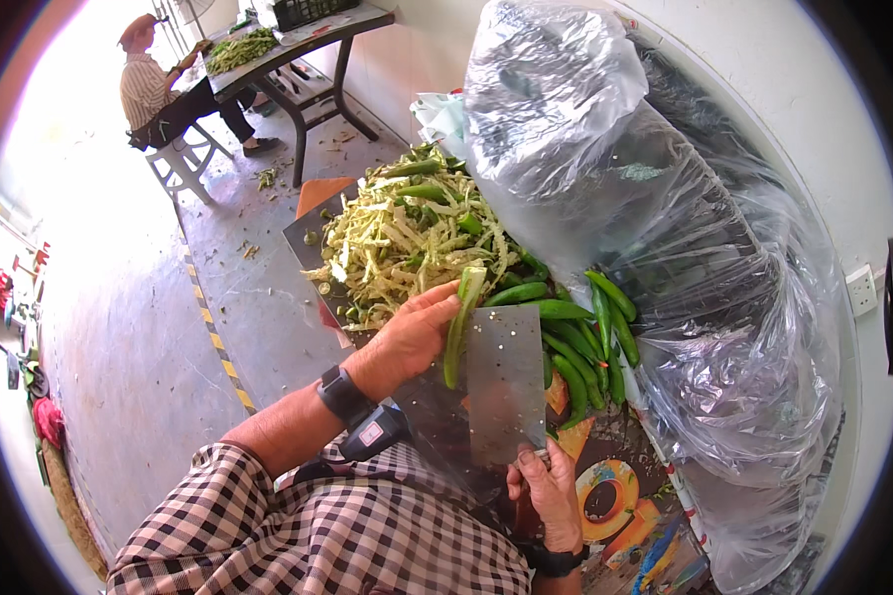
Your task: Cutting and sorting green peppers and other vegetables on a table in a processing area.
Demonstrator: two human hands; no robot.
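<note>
Between the thumb and fingers of my left hand [409, 335] is a green chili pepper piece [463, 320], its pale inner side showing near the top. My right hand [547, 483] grips the handle of a wide cleaver [504, 383], whose blade points away from me and carries small seeds. The blade stands just right of the pepper piece; whether they touch I cannot tell. Beyond my left hand lies a heap of pale pepper cores and strips [417, 238] with some green pieces. Several whole green peppers [577, 349] lie to the right of the cleaver, partly hidden by it.
Large bags under clear plastic sheeting [685, 297] line the wall on the right. At upper left a person [149, 89] sits on a plastic stool [175, 171] at a table [320, 33] with more green vegetables. Yellow-black tape [208, 320] marks the floor.
</note>
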